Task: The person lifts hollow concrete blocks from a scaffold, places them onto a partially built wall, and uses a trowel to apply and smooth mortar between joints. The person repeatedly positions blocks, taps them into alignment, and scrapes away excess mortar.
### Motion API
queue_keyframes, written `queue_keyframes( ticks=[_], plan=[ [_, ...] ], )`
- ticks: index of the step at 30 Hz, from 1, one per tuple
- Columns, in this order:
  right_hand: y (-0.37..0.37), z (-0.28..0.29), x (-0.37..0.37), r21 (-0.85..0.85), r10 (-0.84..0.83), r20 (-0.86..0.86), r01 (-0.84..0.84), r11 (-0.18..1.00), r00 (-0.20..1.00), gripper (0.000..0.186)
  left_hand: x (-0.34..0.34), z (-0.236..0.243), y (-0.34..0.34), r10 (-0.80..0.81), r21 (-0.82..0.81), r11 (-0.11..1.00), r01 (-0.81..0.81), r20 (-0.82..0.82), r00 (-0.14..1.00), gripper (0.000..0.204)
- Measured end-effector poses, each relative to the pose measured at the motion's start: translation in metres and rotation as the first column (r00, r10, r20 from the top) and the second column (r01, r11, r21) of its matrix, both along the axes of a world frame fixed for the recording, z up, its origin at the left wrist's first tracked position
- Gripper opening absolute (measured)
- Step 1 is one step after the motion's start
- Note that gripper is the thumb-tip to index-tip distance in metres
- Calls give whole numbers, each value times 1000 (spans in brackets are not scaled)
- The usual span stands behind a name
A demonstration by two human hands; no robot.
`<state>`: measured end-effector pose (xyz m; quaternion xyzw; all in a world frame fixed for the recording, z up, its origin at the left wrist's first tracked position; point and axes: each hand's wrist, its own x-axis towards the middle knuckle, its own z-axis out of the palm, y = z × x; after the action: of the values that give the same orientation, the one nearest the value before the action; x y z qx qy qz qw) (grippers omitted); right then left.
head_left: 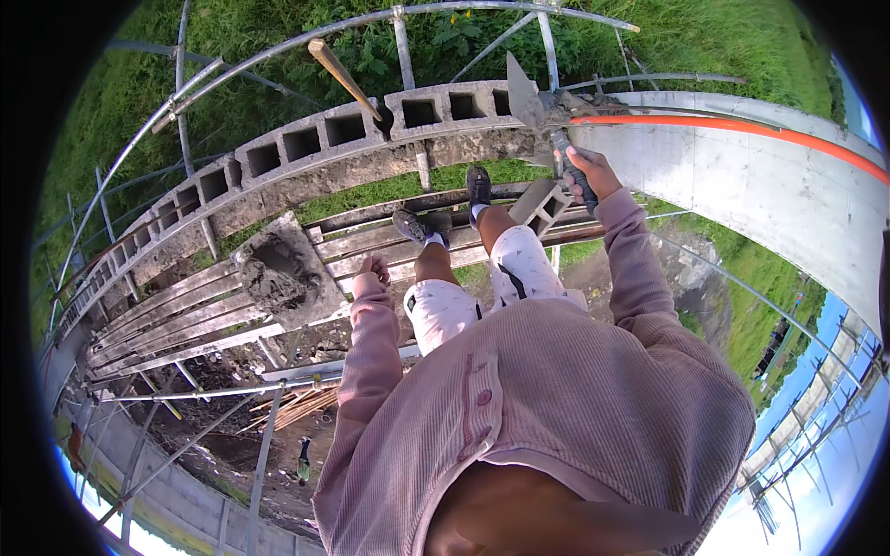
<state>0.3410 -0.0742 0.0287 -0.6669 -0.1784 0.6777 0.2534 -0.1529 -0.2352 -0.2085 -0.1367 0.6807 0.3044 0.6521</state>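
The row of hollow concrete blocks [324, 136] appears laid up to the concrete wall [742, 167], where the right hand [593, 174] grips a trowel [523, 94] beside the last block. One loose block [536, 198] and mortar [283, 283] on a board [322, 298] seem unused; the left hand [374, 270] is curled, its contents unclear.

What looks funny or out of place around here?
A wooden handle pokes up at a slant from the row of blocks, looking odd among their flat tops. Its lower end is hard to see. One loose block also sits apart from the row, beside the right shoe.
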Motion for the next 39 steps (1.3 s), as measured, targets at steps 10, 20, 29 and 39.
queue_keyframes(
  ticks=[10,20,29,39],
  plan=[
    [180,-28,18,117,323,703,-551,826,633,61,69,9,87,58,149,987,-57,-4,998,27],
    [348,-246,65,-549,875,434,-833,67,-215,42,206,-8,143,329,37,944,-329,-19,944,53],
    [371,-304,123,-576,945,-40,-766,-286,-323,41,243,-26,211,377,51,926,-374,-88,922,68],
    [411,-328,18,-512,941,-163,-790,-337,-296,35,248,-43,228,515,-29,849,-528,-177,838,50]
  ],
)
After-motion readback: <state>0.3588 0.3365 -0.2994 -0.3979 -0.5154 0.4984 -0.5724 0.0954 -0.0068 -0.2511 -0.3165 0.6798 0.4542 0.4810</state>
